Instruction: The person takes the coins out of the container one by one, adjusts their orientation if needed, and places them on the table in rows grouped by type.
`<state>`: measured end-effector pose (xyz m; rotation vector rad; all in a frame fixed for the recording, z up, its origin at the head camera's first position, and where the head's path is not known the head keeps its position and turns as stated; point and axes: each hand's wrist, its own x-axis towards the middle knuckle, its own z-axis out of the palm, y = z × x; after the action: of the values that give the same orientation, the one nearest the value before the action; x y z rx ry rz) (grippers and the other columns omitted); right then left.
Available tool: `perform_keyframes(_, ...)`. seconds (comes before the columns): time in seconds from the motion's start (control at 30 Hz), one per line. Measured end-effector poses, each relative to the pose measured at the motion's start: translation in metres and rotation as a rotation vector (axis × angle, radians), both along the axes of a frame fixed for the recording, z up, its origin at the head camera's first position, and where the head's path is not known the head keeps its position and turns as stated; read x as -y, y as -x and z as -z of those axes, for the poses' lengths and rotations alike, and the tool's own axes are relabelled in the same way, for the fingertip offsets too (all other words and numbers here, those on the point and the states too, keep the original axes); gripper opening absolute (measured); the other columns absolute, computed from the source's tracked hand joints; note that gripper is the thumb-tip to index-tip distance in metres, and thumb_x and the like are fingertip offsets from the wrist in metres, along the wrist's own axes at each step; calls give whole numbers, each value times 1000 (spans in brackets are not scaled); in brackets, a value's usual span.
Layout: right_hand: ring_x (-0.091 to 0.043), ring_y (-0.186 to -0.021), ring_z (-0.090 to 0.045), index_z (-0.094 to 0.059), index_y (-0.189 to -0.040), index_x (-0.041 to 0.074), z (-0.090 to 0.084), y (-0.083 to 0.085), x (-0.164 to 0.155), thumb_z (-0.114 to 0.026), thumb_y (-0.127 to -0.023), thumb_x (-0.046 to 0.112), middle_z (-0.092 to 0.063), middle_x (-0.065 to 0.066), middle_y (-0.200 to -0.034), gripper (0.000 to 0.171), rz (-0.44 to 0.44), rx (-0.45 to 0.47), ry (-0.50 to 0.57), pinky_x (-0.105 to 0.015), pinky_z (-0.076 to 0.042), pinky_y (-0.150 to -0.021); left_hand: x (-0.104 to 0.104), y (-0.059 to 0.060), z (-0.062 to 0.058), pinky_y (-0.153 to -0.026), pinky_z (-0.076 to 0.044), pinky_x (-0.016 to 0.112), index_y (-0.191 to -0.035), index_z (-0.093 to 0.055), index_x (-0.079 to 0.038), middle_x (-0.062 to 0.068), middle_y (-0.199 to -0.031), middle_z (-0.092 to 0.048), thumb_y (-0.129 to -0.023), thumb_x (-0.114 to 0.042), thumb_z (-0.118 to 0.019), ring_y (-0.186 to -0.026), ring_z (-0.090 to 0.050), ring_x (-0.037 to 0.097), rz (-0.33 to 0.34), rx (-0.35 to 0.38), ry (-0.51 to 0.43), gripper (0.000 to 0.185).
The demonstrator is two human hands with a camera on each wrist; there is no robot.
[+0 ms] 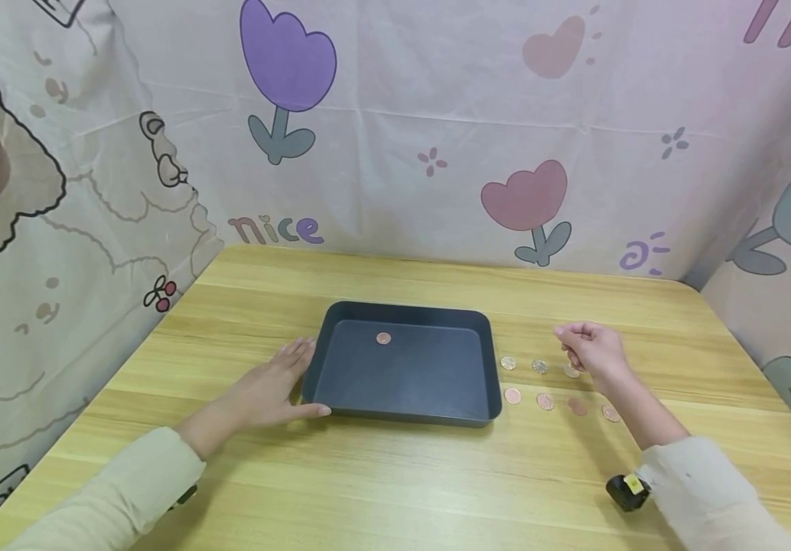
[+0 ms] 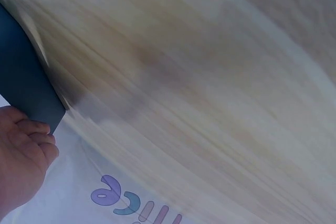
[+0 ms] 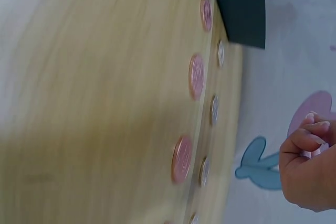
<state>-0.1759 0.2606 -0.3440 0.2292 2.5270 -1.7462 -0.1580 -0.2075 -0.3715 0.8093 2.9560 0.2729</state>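
Observation:
A dark rectangular tray lies on the table with one copper-coloured coin inside. My left hand rests against the tray's left side, fingers along the wall and thumb at the front left corner. In the left wrist view its fingertips touch the end of the tray. My right hand is raised over the coins right of the tray, fingers curled and thumb tip meeting the index finger. No coin shows between the fingertips. Below it lie a row of silver coins and a nearer row of copper-coloured coins.
The wooden table backs onto a printed cloth with tulips and lettering. More cloth hangs at the left and right sides. A small black device is worn at the right wrist.

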Motion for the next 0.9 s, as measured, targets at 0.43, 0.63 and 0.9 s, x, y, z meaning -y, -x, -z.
perform_keyframes(0.43, -1, -49, -46, -54, -101, -3, -1, 16, 57, -59, -91, 18, -55, 10, -65, 24, -91, -46, 92, -14, -41, -45, 0, 2, 3, -112, -27, 51, -142, -26, 9, 24, -149, -26, -77, -69, -54, -139, -22, 40, 11, -22, 1, 104)
perform_keyframes(0.63, -2, -48, -45, -56, -104, -4, -2, 25, 89, -62, -89, 18, -56, 6, -66, 28, -134, -53, 97, -16, -42, -46, 1, 1, 3, -112, -27, 50, -142, -26, 8, 24, -149, -26, -78, -69, -53, -139, -22, 40, 4, -10, -4, 104)
perform_keyframes(0.9, -5, -46, -45, -59, -109, -4, 2, 37, 131, -63, -87, 16, -55, 6, -65, 30, -172, -72, 95, -17, -41, -44, 1, 1, 2, -113, -25, 50, -142, -26, 9, 24, -150, -26, -78, -69, -53, -139, -22, 40, 6, -12, -4, 104)
